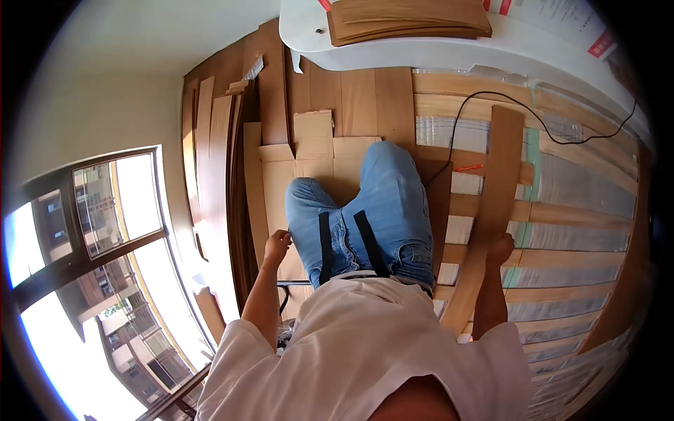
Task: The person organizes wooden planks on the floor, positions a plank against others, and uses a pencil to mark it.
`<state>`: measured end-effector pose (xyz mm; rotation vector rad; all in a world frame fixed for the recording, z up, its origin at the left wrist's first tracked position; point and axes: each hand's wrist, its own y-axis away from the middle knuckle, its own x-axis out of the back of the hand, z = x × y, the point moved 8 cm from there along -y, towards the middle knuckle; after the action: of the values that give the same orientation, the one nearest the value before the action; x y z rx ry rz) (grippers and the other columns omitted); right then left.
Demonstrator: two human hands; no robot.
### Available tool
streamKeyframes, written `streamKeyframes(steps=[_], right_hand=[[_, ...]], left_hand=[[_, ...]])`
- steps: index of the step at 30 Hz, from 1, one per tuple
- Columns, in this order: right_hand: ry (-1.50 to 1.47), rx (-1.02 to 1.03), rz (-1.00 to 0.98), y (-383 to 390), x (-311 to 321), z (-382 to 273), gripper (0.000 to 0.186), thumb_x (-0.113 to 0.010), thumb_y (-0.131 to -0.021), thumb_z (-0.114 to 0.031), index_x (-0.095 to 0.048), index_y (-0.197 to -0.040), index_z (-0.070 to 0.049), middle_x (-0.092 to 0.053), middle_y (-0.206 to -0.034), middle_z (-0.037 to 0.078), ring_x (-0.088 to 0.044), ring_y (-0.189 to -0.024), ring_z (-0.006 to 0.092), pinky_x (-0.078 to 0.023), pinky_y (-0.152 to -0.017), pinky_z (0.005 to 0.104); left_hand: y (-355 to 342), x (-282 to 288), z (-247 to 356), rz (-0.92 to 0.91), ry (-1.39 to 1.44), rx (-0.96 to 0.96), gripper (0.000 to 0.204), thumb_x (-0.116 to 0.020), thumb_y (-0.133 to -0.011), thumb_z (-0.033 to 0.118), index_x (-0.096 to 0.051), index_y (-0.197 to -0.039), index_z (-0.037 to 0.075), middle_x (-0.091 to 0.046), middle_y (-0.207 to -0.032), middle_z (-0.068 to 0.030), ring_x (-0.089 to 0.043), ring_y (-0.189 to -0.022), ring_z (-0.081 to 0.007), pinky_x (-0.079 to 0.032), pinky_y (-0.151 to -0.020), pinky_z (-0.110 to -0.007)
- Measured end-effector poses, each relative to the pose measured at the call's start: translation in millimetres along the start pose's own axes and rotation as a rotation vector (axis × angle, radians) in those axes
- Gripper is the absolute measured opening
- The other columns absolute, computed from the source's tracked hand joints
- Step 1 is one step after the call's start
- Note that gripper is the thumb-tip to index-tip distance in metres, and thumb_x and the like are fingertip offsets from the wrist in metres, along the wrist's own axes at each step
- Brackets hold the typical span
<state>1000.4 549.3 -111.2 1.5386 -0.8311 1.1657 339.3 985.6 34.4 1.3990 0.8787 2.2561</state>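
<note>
- Right hand (500, 249): fingers curled at the right-hand edge of a long brown plank (504, 147). Contact likely; whether they close round the edge or only rest there, cannot tell.
- Plank position: runs past the right fingers on their left side, far end well beyond them, near end back toward the body; lies slantwise over pale wooden slats (572, 214).
- Left hand (278, 247): fingers bent in, just beside the left knee of the jeans (306, 200). Small gap at most; anything inside the curl, cannot tell.
- Left of the left fingers: upright stack of boards (223, 168), near. Beyond them: cardboard sheets (312, 133).
- Beyond and left of the right fingers: orange-red pen-like item (468, 168), near the plank's left edge. Farther beyond: black cable (509, 97), arcing past the plank's far end.
- Handling, my judgement: a one-edge hold so far from the far end would let it swing; left fingers on the opposite edge would steady it. Keep the far end off the cable; keep fingertips out from beneath the plank when lowering.
</note>
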Motion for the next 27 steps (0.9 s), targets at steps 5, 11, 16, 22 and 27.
streamKeyframes(steps=[5, 11, 16, 22, 27], right_hand=[[-0.194, 0.469, 0.047, -15.3, 45.7, -176.5, 0.033, -0.056, -0.084, -0.004, -0.064, -0.116, -0.006, -0.059, -0.113, 0.018, -0.055, -0.105, 0.0378, -0.050, -0.087, 0.0463], [0.186, 0.904, -0.147, -58.2, -3.3, -258.0, 0.028, -0.051, -0.087, -0.006, -0.062, -0.113, -0.007, -0.057, -0.113, 0.017, -0.053, -0.111, 0.0346, -0.047, -0.093, 0.0438], [0.272, 0.864, -0.100, -79.8, 12.3, -279.7, 0.023, -0.056, -0.083, -0.009, -0.062, -0.105, -0.005, -0.058, -0.104, 0.016, -0.058, -0.099, 0.0326, -0.049, -0.084, 0.0427], [0.412, 1.105, -0.051, -88.0, -10.4, -282.1, 0.012, -0.055, -0.083, -0.013, -0.066, -0.088, -0.009, -0.063, -0.097, 0.011, -0.059, -0.098, 0.0293, -0.049, -0.082, 0.0398], [0.226, 0.754, -0.022, -85.6, -2.7, -233.0, 0.012, -0.061, -0.077, -0.016, -0.066, -0.084, -0.007, -0.064, -0.086, 0.014, -0.064, -0.081, 0.0327, -0.051, -0.065, 0.0448]], left_hand=[[8.0, -9.1, -20.4, 0.010, 0.136, 0.006, 0.024, -0.053, -0.094, 0.017, -0.064, -0.105, -0.001, -0.069, -0.090, -0.0127, -0.069, -0.077, -0.0185, -0.055, -0.066, -0.031], [19.4, -5.3, -16.5, -0.023, 0.166, 0.006, 0.025, -0.056, -0.094, 0.018, -0.064, -0.106, -0.001, -0.070, -0.092, -0.0126, -0.069, -0.076, -0.0178, -0.055, -0.066, -0.030], [13.4, -14.8, -25.4, 0.015, 0.317, 0.069, 0.024, -0.055, -0.094, 0.016, -0.062, -0.108, -0.002, -0.069, -0.089, -0.0127, -0.069, -0.077, -0.0184, -0.056, -0.065, -0.030], [-22.1, 9.2, 31.1, 0.276, -0.284, -0.153, 0.019, -0.059, -0.088, 0.011, -0.063, -0.104, 0.001, -0.068, -0.097, -0.0185, -0.068, -0.086, -0.0335, -0.053, -0.076, -0.043], [-88.1, 19.6, 297.3, 0.248, -0.132, -0.678, 0.030, -0.060, -0.090, 0.007, -0.058, -0.119, 0.002, -0.063, -0.112, -0.0172, -0.064, -0.098, -0.0320, -0.052, -0.085, -0.041]])
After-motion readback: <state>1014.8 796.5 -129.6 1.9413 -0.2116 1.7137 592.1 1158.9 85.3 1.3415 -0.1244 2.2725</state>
